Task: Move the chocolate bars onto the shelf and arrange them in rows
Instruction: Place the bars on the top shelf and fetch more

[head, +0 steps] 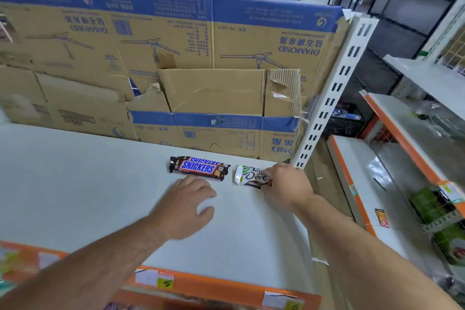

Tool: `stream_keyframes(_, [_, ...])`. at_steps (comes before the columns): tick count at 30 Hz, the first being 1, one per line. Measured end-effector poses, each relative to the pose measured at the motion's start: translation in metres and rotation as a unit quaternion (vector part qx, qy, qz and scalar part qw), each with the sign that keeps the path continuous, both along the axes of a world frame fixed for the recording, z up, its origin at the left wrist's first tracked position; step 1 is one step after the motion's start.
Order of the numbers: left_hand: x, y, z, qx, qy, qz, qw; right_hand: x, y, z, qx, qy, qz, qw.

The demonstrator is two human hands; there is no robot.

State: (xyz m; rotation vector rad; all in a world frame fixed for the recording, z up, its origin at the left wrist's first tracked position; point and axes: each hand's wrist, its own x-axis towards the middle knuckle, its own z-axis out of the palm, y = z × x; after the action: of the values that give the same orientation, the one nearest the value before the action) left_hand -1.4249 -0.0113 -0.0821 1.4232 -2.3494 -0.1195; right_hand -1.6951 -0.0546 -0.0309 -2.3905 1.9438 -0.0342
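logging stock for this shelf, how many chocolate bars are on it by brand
Snickers bars: 2, one overlapping the other
Dove bars: 2 by the logos showing, overlapping, held by the right hand
Total: 4

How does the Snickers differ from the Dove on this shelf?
Snickers has a dark brown wrapper with a blue logo; Dove is white with dark script. Snickers lies ungripped, the open left hand just before it; the right hand pinches Dove's end. Both lie flat on the white shelf.
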Motion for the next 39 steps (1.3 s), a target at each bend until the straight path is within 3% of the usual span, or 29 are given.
stream_keyframes(8, [-0.001, 0.001, 0.004, 0.018, -0.014, 0.005, 1.0, 0.002, 0.005, 0.003, 0.027, 0.009, -0.003, 1.0])
stream_keyframes(14, [-0.002, 0.002, 0.009, 0.038, -0.014, 0.01, 0.999, 0.022, 0.033, -0.002, -0.021, -0.033, 0.039, 0.998])
stream_keyframes(19, [0.017, 0.021, 0.023, 0.052, -0.007, 0.079, 0.996, 0.068, 0.048, -0.007, 0.018, -0.032, 0.083, 0.996])
stream_keyframes(27, [0.131, 0.071, 0.046, 0.058, -0.016, 0.233, 0.971, 0.189, 0.081, 0.023, 0.04, -0.064, 0.127, 0.989])
stream_keyframes(39, [0.391, 0.169, 0.075, 0.036, -0.035, 0.347, 0.937, 0.458, 0.146, 0.043, 0.009, -0.075, 0.207, 0.975])
